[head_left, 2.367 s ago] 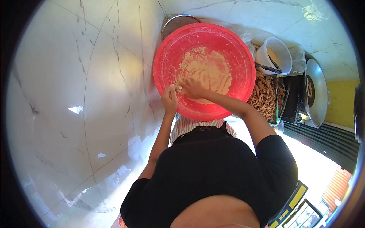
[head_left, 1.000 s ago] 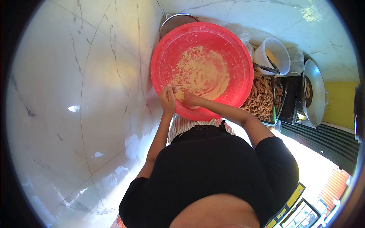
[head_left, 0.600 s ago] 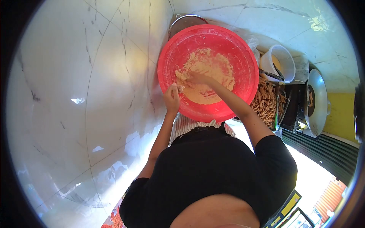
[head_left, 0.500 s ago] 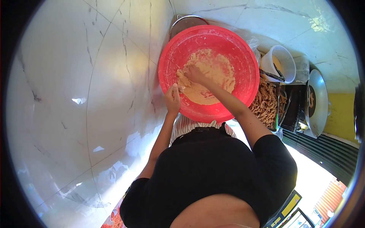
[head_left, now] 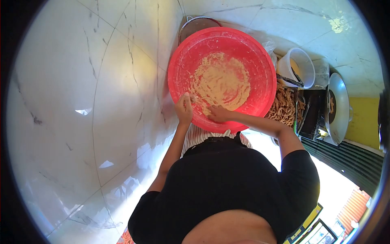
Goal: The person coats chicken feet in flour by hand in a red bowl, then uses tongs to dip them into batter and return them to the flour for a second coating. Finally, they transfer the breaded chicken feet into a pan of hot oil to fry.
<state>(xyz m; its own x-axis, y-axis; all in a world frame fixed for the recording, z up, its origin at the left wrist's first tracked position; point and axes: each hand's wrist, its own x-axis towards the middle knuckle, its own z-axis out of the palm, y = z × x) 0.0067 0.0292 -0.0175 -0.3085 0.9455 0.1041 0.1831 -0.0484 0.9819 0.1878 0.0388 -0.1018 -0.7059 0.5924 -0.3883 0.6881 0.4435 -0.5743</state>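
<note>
A large round red basin [head_left: 260, 95] lies in front of my body, with pale yellowish flour-like powder [head_left: 223, 81] spread over its bottom. At the basin's lower left rim is my left hand [head_left: 184, 109], its fingers closed together by the edge; what they grip, if anything, is hard to make out. My right hand [head_left: 218, 113] is inside the basin, low in the powder near the front rim, with the fingers pointing left. Its fingertips are partly in the powder, and whether they hold any cannot be seen.
Right of the basin are a heap of brown fried strips [head_left: 283, 106], a white tub [head_left: 309, 69] with pale contents and a dark-handled tool, and a large metal wok [head_left: 343, 110]. Behind the basin a metal pail [head_left: 195, 25] shows. A marbled wall [head_left: 122, 81] rises on the left.
My right hand has moved from the powder's left middle down toward the front rim, with its forearm now more level. My left hand has stayed near the rim, shifting slightly down.
</note>
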